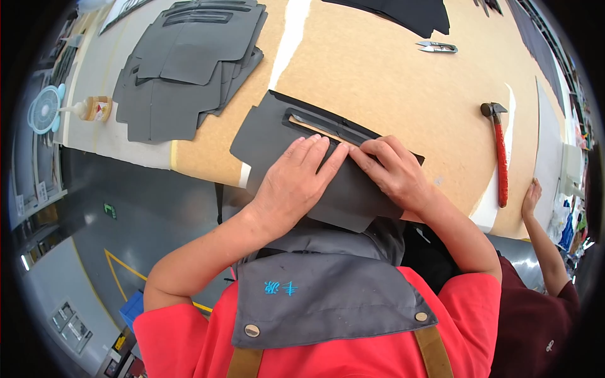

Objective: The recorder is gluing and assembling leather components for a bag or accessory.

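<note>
A dark grey flat panel (343, 198) with a long framed slot lies on the near edge of the table, its lower part hanging over the edge. The tan tabletop shows through part of the slot. My left hand (293, 179) rests on the panel, fingers stretched out along the slot's lower edge. Close beside it, my right hand (397, 176) has its fingers bent, with thumb and forefinger pinched at the same edge. The two hands nearly meet at the fingertips. A black strip runs along the panel's far edge.
Similar grey panels (170, 104) are stacked at far left, by a glue bottle (94, 109) and small blue fan (45, 110). Thread snips (437, 47) and black pieces (403, 14) lie farther back. A red-handled hammer (500, 154) is right; beyond it, a co-worker's hand (531, 196) touches the table edge.
</note>
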Action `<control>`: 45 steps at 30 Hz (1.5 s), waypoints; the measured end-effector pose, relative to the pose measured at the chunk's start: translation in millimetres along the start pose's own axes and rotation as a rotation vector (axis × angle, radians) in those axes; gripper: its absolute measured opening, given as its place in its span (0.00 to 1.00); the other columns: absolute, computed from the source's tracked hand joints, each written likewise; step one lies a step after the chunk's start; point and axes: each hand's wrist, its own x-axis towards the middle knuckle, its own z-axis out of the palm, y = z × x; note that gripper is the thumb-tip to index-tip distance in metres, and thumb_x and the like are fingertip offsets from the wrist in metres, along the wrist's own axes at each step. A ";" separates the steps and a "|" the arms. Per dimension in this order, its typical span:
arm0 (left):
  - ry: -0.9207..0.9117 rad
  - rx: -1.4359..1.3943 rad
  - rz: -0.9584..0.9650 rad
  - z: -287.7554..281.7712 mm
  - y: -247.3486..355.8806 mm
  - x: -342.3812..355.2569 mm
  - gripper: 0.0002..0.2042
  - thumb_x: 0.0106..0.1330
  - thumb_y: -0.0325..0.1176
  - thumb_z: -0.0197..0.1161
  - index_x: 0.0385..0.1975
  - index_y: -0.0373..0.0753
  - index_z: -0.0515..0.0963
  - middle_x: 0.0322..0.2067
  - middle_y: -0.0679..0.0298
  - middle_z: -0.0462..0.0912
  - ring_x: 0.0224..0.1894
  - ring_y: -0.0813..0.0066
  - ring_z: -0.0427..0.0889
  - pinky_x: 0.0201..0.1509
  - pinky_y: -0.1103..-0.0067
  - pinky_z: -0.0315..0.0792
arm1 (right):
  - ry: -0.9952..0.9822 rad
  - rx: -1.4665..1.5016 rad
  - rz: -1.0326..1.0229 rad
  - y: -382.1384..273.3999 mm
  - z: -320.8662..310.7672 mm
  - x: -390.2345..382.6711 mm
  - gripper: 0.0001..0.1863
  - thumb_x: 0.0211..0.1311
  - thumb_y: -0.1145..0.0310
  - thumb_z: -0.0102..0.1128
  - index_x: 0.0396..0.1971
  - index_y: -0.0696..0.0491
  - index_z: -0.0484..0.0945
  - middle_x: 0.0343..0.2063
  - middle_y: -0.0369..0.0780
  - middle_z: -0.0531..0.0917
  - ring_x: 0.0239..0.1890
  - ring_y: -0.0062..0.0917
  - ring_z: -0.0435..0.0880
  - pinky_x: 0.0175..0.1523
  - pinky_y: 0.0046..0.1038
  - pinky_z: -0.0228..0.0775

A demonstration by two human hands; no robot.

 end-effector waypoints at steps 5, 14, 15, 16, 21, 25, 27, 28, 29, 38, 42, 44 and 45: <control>0.034 0.063 -0.003 9.6 6.2 2.8 0.25 0.58 0.24 0.60 0.59 0.32 0.73 0.52 0.56 0.74 0.58 0.59 0.74 0.64 0.70 0.73 | 0.041 0.097 0.144 2.1 10.4 -15.4 0.22 0.50 0.75 0.59 0.49 0.60 0.80 0.40 0.42 0.78 0.42 0.33 0.79 0.43 0.31 0.77; 0.009 0.111 -0.041 11.7 21.8 3.2 0.24 0.59 0.24 0.60 0.59 0.32 0.72 0.54 0.54 0.73 0.60 0.59 0.72 0.68 0.70 0.69 | 0.100 0.072 0.138 3.4 8.5 -20.8 0.22 0.48 0.75 0.60 0.48 0.59 0.81 0.39 0.41 0.79 0.39 0.32 0.78 0.43 0.30 0.76; 0.004 0.112 -0.049 11.4 23.3 2.9 0.24 0.59 0.24 0.59 0.59 0.32 0.72 0.54 0.54 0.72 0.61 0.59 0.72 0.68 0.69 0.68 | 0.101 0.072 0.139 2.3 7.8 -21.5 0.22 0.48 0.75 0.60 0.48 0.59 0.81 0.39 0.41 0.79 0.39 0.32 0.78 0.43 0.30 0.76; 0.003 0.113 -0.046 12.2 24.3 2.6 0.24 0.59 0.24 0.59 0.59 0.32 0.72 0.54 0.54 0.72 0.61 0.59 0.72 0.68 0.69 0.68 | 0.091 0.073 0.150 0.8 6.1 -22.0 0.22 0.49 0.75 0.60 0.48 0.59 0.81 0.39 0.41 0.79 0.39 0.32 0.78 0.43 0.31 0.76; 0.028 0.083 -0.049 17.6 29.6 0.1 0.25 0.58 0.24 0.60 0.59 0.32 0.73 0.53 0.54 0.72 0.60 0.59 0.72 0.67 0.69 0.70 | 0.076 -0.015 0.056 -4.1 -2.0 -16.5 0.20 0.48 0.76 0.61 0.46 0.58 0.82 0.37 0.40 0.79 0.38 0.32 0.79 0.42 0.31 0.76; 0.015 0.101 -0.050 16.8 34.8 3.3 0.24 0.59 0.24 0.60 0.59 0.32 0.73 0.53 0.54 0.73 0.60 0.59 0.72 0.67 0.69 0.69 | 0.084 0.068 0.160 -2.4 2.5 -27.4 0.22 0.47 0.74 0.60 0.47 0.58 0.81 0.37 0.40 0.79 0.39 0.32 0.78 0.43 0.31 0.75; -0.004 0.095 -0.016 18.8 35.4 3.2 0.24 0.59 0.24 0.59 0.58 0.32 0.73 0.53 0.53 0.73 0.59 0.59 0.73 0.68 0.69 0.69 | 0.096 0.100 0.220 -2.4 2.7 -29.9 0.23 0.47 0.72 0.59 0.48 0.58 0.81 0.38 0.40 0.79 0.39 0.33 0.78 0.44 0.31 0.75; -0.006 0.093 -0.014 18.3 36.4 2.7 0.24 0.59 0.24 0.59 0.58 0.32 0.73 0.53 0.53 0.73 0.59 0.59 0.73 0.68 0.69 0.69 | 0.095 0.063 0.165 -2.4 0.1 -27.7 0.22 0.48 0.74 0.61 0.47 0.58 0.81 0.37 0.40 0.79 0.38 0.32 0.78 0.43 0.31 0.75; -0.001 0.070 -0.031 17.4 38.0 2.5 0.24 0.59 0.24 0.59 0.59 0.31 0.73 0.53 0.54 0.73 0.59 0.59 0.73 0.67 0.69 0.69 | 0.094 0.026 0.109 -3.2 -2.0 -26.2 0.20 0.48 0.76 0.62 0.46 0.57 0.81 0.37 0.39 0.79 0.38 0.32 0.78 0.42 0.30 0.75; -0.014 0.053 -0.036 19.8 42.1 4.5 0.25 0.60 0.25 0.59 0.60 0.31 0.71 0.54 0.55 0.72 0.60 0.59 0.72 0.67 0.71 0.69 | 0.171 0.093 0.209 -4.4 1.9 -33.1 0.19 0.45 0.79 0.65 0.42 0.57 0.83 0.34 0.39 0.79 0.35 0.31 0.78 0.39 0.30 0.75; -0.025 0.033 -0.063 17.2 46.1 5.7 0.25 0.59 0.24 0.59 0.59 0.30 0.71 0.55 0.54 0.71 0.61 0.60 0.71 0.67 0.72 0.69 | 0.140 0.059 0.170 -3.6 -3.2 -32.8 0.18 0.45 0.80 0.69 0.40 0.57 0.83 0.33 0.39 0.79 0.34 0.31 0.78 0.38 0.30 0.74; -0.023 0.038 -0.062 17.1 47.6 6.7 0.25 0.59 0.23 0.59 0.59 0.30 0.71 0.55 0.55 0.71 0.61 0.60 0.71 0.67 0.73 0.69 | 0.173 0.101 0.182 -1.7 -2.5 -36.5 0.17 0.46 0.80 0.70 0.40 0.55 0.84 0.32 0.38 0.80 0.34 0.30 0.78 0.37 0.30 0.74; -0.024 0.045 -0.065 17.3 48.3 6.5 0.25 0.59 0.23 0.59 0.60 0.30 0.71 0.55 0.55 0.71 0.61 0.61 0.71 0.67 0.73 0.69 | 0.170 0.101 0.185 -2.5 -3.4 -37.5 0.17 0.46 0.80 0.70 0.40 0.55 0.84 0.32 0.38 0.80 0.34 0.30 0.78 0.37 0.30 0.74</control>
